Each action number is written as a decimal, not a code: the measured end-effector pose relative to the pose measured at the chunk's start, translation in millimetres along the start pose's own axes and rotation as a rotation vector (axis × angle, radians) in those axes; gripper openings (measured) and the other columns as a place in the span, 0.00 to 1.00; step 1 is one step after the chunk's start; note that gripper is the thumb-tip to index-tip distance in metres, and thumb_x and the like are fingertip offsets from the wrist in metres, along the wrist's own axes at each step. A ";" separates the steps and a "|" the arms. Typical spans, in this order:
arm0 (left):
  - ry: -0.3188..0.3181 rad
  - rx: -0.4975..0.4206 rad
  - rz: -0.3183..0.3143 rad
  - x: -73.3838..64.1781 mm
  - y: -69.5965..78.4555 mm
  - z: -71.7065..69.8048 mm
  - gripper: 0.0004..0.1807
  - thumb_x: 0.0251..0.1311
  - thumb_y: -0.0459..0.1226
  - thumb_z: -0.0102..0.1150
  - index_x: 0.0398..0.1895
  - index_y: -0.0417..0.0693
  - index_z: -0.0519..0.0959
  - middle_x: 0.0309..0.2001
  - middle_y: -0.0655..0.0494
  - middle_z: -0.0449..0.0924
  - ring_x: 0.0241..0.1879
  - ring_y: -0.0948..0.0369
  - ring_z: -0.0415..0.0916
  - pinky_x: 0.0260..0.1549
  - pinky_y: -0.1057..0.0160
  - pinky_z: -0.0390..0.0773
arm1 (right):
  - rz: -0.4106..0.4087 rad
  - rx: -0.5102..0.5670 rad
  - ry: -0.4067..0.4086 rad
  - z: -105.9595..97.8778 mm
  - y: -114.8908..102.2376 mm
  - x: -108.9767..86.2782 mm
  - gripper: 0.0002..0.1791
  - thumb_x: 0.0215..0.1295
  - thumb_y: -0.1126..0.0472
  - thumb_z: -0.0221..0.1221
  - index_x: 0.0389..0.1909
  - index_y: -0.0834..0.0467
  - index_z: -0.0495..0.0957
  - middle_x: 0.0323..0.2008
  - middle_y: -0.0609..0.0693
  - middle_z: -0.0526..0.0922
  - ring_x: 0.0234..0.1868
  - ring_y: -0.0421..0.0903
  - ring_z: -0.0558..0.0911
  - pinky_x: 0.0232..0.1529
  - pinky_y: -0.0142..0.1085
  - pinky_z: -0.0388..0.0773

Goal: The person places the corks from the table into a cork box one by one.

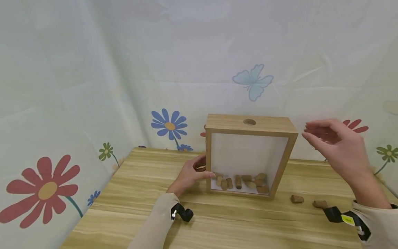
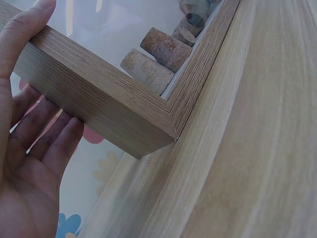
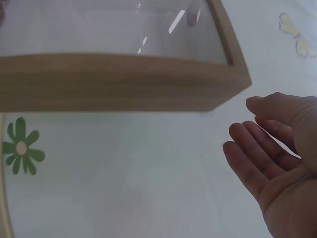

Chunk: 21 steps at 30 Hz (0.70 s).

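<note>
A wooden shadow box with a clear front and a round hole in its top stands upright on the table. Several corks lie along its bottom inside. My left hand grips the box's left side, with the thumb on the front edge of the frame and the fingers toward the back, as the left wrist view also shows. Beside the upper right corner my right hand is raised, apart from the box. Its fingers are bent loosely, and nothing shows between them and the thumb in the right wrist view.
Two loose corks, a nearer one and one by the right wrist, lie on the wood-grain table right of the box. A pale curtain printed with flowers and a butterfly hangs behind the table.
</note>
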<state>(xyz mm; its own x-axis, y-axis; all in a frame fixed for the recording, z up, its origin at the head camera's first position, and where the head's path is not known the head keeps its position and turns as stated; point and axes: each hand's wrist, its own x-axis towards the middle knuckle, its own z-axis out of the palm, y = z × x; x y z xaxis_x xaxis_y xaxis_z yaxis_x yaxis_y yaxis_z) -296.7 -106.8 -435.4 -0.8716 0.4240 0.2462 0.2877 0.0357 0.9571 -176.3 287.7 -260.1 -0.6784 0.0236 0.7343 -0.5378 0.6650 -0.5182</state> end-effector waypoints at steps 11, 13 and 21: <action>0.005 -0.001 -0.010 -0.3 1.1 0.1 0.46 0.58 0.40 0.82 0.78 0.45 0.70 0.67 0.46 0.79 0.66 0.48 0.77 0.65 0.53 0.78 | 0.162 -0.057 -0.243 -18.7 51.8 -26.4 0.17 0.70 0.65 0.71 0.56 0.65 0.83 0.44 0.23 0.82 0.40 0.19 0.82 0.37 0.16 0.78; 0.005 -0.001 -0.008 -0.1 0.8 -0.1 0.46 0.57 0.40 0.82 0.78 0.45 0.70 0.67 0.46 0.79 0.66 0.48 0.78 0.65 0.54 0.78 | 0.169 -0.066 -0.287 -19.0 60.3 -30.7 0.16 0.70 0.65 0.71 0.56 0.65 0.83 0.44 0.25 0.83 0.40 0.20 0.82 0.36 0.17 0.79; 0.004 0.008 0.018 0.1 1.8 0.4 0.44 0.58 0.37 0.82 0.78 0.46 0.71 0.65 0.46 0.81 0.65 0.49 0.79 0.64 0.54 0.79 | 0.215 -0.063 -0.387 -14.0 84.8 -45.1 0.17 0.70 0.64 0.71 0.56 0.65 0.83 0.44 0.38 0.88 0.40 0.25 0.84 0.35 0.23 0.82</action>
<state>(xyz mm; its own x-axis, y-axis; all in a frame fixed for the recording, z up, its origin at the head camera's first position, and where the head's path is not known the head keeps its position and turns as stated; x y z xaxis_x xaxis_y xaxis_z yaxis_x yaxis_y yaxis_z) -296.0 -106.3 -433.7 -0.8676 0.4212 0.2643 0.3069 0.0354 0.9511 -184.3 353.5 -331.0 -0.9153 -0.1072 0.3882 -0.3407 0.7202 -0.6044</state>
